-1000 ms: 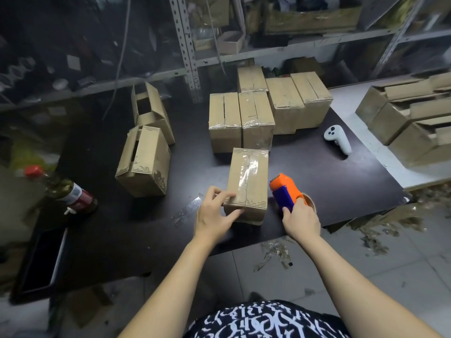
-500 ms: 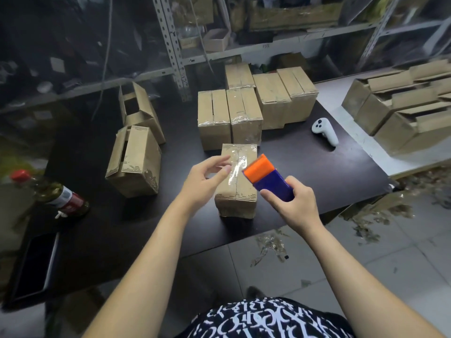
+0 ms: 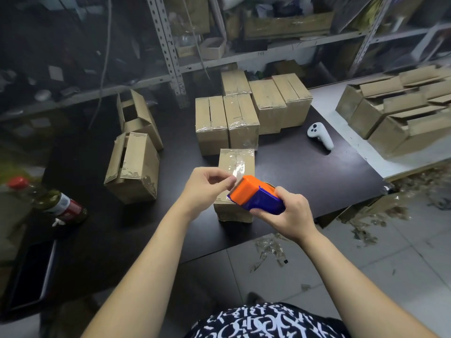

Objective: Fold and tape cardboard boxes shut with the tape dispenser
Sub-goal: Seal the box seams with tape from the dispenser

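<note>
Compared with half a second ago, the left hand is closing: its thumb and forefinger, spread then, are now meeting at the toothed orange lip of the tape dispenser, which is riding closer to them. The right hand is gripping the dispenser's blue body, thumb on top and fingers wrapped beneath, holding it in the air. The left fingers are pinched together, seemingly on the tape end, though the clear film itself is hard to make out.

Directly beneath both sets of fingers, the current box is lying on the worktop with one glossy strip already running along its top seam. The step in hand appears to be freeing a fresh length of tape. The next move probably calls for drawing the film out taut, pressing it onto a remaining seam and tearing it against the teeth.

Beyond the fingertips, a cluster of sealed boxes is standing touching one another. Well out to the left of the left fingers, two boxes with open flaps are waiting, with a red-capped bottle lying nearer the person. Out past the right fingers, a white controller is resting on the dark surface, and more unsealed cartons are crowding a pale adjoining surface. Metal shelving is backing the scene, and tape scraps are littering the tiled floor below the right wrist.
</note>
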Action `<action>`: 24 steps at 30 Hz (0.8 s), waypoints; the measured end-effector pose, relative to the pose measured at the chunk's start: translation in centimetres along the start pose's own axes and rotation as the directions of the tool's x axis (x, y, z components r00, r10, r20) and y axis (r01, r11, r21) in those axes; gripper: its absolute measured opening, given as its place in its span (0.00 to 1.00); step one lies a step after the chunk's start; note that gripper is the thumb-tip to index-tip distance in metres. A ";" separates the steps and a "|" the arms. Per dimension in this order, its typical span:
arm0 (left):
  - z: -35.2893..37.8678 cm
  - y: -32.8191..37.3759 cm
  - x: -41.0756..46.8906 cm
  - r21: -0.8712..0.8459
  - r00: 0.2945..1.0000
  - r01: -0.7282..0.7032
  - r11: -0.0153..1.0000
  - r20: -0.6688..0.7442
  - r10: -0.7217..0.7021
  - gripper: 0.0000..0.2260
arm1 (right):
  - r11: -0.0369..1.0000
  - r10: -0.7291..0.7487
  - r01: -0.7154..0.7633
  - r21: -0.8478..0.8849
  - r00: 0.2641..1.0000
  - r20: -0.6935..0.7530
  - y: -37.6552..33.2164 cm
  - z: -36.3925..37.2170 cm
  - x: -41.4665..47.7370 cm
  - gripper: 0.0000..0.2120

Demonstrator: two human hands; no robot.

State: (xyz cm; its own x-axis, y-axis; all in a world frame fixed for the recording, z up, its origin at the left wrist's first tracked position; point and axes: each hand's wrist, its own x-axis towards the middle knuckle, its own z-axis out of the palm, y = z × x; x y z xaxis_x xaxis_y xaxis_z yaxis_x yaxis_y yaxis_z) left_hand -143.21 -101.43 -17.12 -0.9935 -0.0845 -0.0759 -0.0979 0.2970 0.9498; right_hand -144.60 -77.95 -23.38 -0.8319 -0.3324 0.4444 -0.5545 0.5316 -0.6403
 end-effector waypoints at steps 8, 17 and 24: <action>0.9 1.7 0.7 0.219 0.976 -0.156 0.963 -0.114 0.184 0.02 | 0.998 0.012 -0.012 -0.061 1.000 -0.008 0.6 0.6 0.2 0.24; -2.1 2.4 1.2 0.136 0.917 -0.101 0.985 -0.370 0.146 0.04 | 0.974 0.192 -0.186 -0.130 0.981 0.036 3.4 -0.6 -1.2 0.28; -3.0 4.1 1.2 0.305 0.904 -0.265 0.915 -0.252 0.346 0.06 | 0.923 0.315 -0.296 -0.246 0.948 0.042 3.0 -0.7 -0.5 0.27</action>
State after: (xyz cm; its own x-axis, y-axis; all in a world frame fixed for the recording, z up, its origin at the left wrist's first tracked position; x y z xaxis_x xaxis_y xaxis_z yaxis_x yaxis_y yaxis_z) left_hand -144.58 -103.15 -12.46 -0.9174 -0.2131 0.3362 0.1563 0.5839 0.7967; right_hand -145.84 -75.64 -25.11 -0.9644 -0.1802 0.1936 -0.2599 0.7809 -0.5680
